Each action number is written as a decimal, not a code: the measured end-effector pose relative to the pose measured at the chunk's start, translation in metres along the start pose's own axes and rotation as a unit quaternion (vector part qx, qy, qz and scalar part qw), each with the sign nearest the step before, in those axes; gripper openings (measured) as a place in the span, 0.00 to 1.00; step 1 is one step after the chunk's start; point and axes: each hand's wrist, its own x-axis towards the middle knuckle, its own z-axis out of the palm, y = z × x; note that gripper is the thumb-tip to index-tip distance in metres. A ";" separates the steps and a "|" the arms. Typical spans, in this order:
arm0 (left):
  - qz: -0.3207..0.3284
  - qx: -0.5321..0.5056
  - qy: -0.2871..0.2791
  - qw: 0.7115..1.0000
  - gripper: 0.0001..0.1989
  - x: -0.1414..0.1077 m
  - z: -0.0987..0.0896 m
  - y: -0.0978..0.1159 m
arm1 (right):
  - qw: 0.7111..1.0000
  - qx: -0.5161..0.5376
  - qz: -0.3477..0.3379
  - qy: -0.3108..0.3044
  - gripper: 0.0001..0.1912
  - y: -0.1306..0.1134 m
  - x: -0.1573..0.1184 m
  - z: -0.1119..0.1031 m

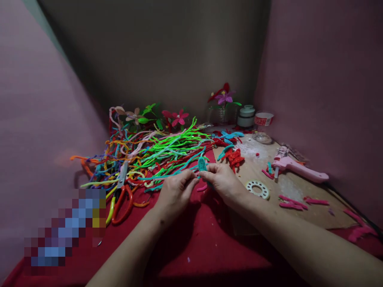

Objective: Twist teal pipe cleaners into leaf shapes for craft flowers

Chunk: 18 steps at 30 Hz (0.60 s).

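Note:
A teal pipe cleaner (202, 164), bent into a narrow petal-like loop, stands up between my two hands. My right hand (223, 181) pinches it near its lower part, thumb and forefinger together. Close against those fingertips, my left hand (178, 189) is also closed in a pinch at the loop's base; the bit between its fingers is mostly hidden. Just beyond the left hand lies a heap of loose pipe cleaners (170, 149) in green, teal, orange, red and other colours. A short pink piece (202, 187) rests on the red cloth below the fingertips.
Scissors (122, 191) with red handles lie at left, by pliers-like yellow handles (111, 209). A cardboard sheet (239, 217) at right bears a pink glue gun (299, 168), a pale ring with holes (257, 189) and red folded pieces (235, 158). Pipe-cleaner flowers (180, 118) and a jar (246, 116) stand behind.

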 end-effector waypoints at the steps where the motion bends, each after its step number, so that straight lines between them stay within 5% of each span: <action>1: 0.021 0.043 0.027 0.999 0.07 -0.002 0.004 0.000 | 1.000 -0.014 -0.007 0.012 0.15 0.000 -0.001 0.001; 4: 0.018 0.054 0.075 0.996 0.08 -0.003 0.008 0.002 | 0.999 -0.008 -0.014 0.030 0.16 -0.001 -0.002 0.003; 7: -0.076 -0.124 0.012 0.989 0.10 0.003 0.001 0.001 | 0.997 0.072 0.006 0.026 0.14 0.000 -0.001 0.004; 11: -0.211 -0.379 0.007 0.901 0.10 0.010 -0.003 -0.007 | 0.973 0.223 0.038 0.038 0.12 0.001 0.005 0.000; 18: -0.182 -0.493 -0.067 0.848 0.09 0.009 0.022 0.000 | 0.944 0.320 0.081 0.004 0.11 -0.002 0.004 0.001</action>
